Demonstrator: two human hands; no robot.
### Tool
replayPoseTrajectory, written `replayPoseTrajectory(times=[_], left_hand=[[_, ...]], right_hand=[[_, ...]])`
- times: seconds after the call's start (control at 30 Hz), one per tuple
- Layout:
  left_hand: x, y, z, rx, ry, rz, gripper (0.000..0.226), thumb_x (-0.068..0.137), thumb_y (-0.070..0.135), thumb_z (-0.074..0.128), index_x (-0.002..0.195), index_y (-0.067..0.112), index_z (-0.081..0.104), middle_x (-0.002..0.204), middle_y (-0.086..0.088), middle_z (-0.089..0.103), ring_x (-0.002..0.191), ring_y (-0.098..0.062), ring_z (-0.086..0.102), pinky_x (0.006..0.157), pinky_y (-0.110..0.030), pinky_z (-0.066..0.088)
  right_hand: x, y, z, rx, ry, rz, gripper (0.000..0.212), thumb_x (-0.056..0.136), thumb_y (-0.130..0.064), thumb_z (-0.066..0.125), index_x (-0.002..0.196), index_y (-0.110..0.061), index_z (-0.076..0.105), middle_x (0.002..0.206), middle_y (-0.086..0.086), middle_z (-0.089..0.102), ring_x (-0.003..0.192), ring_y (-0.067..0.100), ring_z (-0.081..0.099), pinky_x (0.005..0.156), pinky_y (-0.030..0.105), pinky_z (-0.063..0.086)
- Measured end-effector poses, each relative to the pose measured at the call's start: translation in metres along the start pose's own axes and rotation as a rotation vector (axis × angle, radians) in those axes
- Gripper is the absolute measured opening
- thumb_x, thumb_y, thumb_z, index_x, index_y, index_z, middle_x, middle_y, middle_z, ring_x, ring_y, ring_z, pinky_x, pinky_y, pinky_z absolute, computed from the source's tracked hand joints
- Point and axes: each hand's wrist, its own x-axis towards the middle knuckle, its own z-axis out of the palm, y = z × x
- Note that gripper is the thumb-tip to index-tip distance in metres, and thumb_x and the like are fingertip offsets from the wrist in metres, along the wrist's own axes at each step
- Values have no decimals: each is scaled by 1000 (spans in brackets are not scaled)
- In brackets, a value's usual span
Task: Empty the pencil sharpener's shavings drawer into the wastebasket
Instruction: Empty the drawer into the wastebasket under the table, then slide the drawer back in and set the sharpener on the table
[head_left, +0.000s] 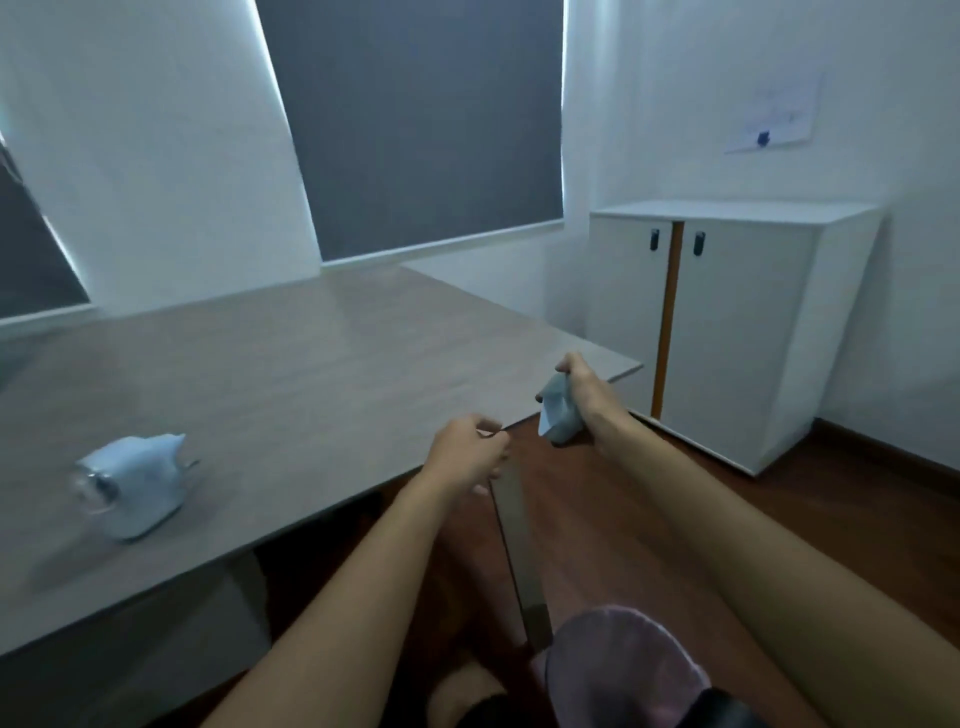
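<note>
A pale blue pencil sharpener (135, 486) with a clear front end sits on the grey table (291, 364) at the left. My right hand (584, 387) grips a pale blue shavings drawer (555, 413), held in the air just past the table's right edge, above the wooden floor. My left hand (467, 454) hovers at the table's near edge with its fingers curled and nothing visible in it. No wastebasket is in view.
A white two-door cabinet (727, 322) stands against the right wall. A pinkish slipper (618, 670) and a metal table leg (519, 545) are below my arms. Dark blinds cover the windows behind the table.
</note>
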Motion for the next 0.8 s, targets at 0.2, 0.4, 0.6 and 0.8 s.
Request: replayPoseTrajectory(times=[0.2, 0.4, 0.6, 0.8], left_hand=[[-33, 19, -97, -9, 233, 56, 33, 82, 21, 53, 113, 15, 61, 93, -4, 74, 69, -19, 68, 59, -38, 59], [-63, -7, -198, 128, 499, 44, 41, 73, 29, 59, 112, 17, 65, 98, -3, 72, 89, -24, 71, 64, -40, 62], [-87, -54, -264, 293, 833, 3, 46, 75, 31, 67, 120, 17, 64, 121, -3, 67, 110, -25, 62, 93, -34, 46], [-98, -113, -291, 350, 869, -135, 79, 70, 51, 76, 135, 14, 51, 137, -11, 52, 129, -28, 47, 99, -36, 39]], right_hand=[[-42, -70, 56, 103, -181, -101, 50, 79, -46, 48, 97, -5, 69, 93, 14, 67, 75, 34, 64, 54, 35, 55], [-64, -105, 140, 135, -371, -135, 45, 82, -47, 47, 94, -7, 64, 90, 11, 66, 69, 30, 62, 57, 34, 53], [-80, -101, 219, 160, -563, -60, 43, 85, -40, 54, 106, -3, 63, 87, 15, 64, 66, 29, 63, 49, 33, 56], [-84, -74, 274, 190, -715, -16, 30, 83, -30, 68, 95, -4, 61, 88, 18, 64, 75, 33, 67, 73, 48, 62]])
